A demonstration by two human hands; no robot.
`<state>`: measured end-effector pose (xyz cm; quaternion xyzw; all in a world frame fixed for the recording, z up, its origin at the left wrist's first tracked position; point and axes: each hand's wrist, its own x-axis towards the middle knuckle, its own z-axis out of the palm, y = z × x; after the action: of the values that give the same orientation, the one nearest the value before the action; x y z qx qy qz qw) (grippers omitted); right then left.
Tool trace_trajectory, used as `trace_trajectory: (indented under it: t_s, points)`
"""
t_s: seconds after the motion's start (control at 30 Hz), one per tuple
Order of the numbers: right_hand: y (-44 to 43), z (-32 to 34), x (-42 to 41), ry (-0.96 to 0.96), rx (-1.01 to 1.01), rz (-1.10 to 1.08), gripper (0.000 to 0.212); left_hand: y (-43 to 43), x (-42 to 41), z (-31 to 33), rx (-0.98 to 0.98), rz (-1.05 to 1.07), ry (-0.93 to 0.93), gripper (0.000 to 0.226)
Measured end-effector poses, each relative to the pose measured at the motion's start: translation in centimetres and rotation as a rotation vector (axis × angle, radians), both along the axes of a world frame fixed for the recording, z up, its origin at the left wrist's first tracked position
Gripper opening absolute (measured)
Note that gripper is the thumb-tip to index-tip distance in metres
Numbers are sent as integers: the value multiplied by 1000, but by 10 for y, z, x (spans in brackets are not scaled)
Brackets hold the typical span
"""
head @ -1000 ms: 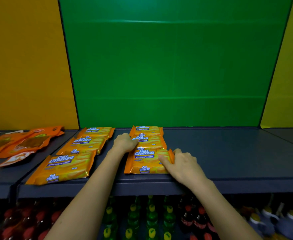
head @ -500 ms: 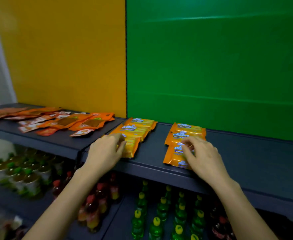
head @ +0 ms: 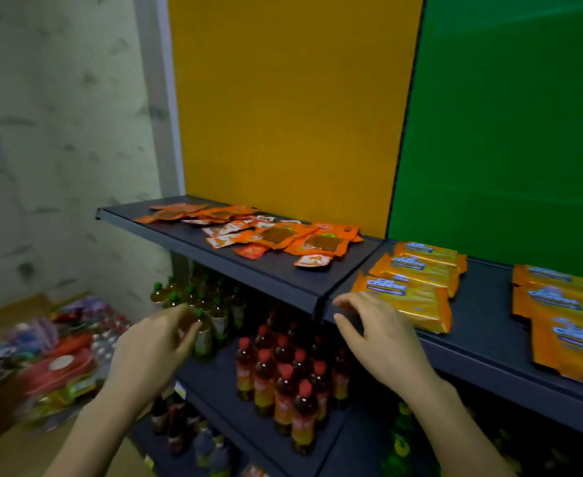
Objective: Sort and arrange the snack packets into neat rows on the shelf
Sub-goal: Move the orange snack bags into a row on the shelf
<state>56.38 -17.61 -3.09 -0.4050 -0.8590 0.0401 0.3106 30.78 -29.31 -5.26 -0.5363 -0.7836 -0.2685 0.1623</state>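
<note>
Two rows of orange cheese wafer packets lie on the dark shelf [head: 482, 342]: a left row [head: 417, 280] and a right row [head: 565, 315] at the frame's edge. A loose, untidy heap of orange sachets [head: 276, 235] covers the neighbouring shelf section [head: 186, 228] to the left. My right hand [head: 379, 335] hovers at the shelf's front edge beside the nearest packet of the left row, fingers relaxed, holding nothing. My left hand [head: 155, 349] hangs in the air below the sachet shelf, fingers loosely curled and empty.
Below the shelves stand red-capped bottles [head: 283, 373] and green-capped bottles [head: 200, 304]. Blurred colourful packets [head: 52, 352] lie piled at the lower left near a pale wall. Yellow and green panels back the shelves.
The view has swung left toward the sachet shelf. Both hands have come off the wafer packets; the left hand dropped below the shelf and the right moved left to the shelf edge.
</note>
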Motion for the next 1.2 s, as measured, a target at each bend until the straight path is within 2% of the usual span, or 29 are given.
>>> trace_trajectory:
  t_s: [0.13,0.2,0.37,0.67,0.9,1.2]
  points:
    - [3,-10,-65,22,-28,12,25,-6,-70,-9,-9,0,46,24]
    - [7,-12,-97,25,-40,0,25,-5,-103,-8,-27,3,11,23]
    - [23,-7,-170,57,-65,-20,26,6,-186,-8,-2,-29,74,19]
    - [65,5,-273,25,-98,-40,25,46,-281,-7,2,-16,59,22]
    - [132,18,-350,21,-54,-49,25,117,-349,0,49,-6,22,25]
    - [235,54,-423,-49,-94,-242,32,239,-415,36,75,9,-36,31]
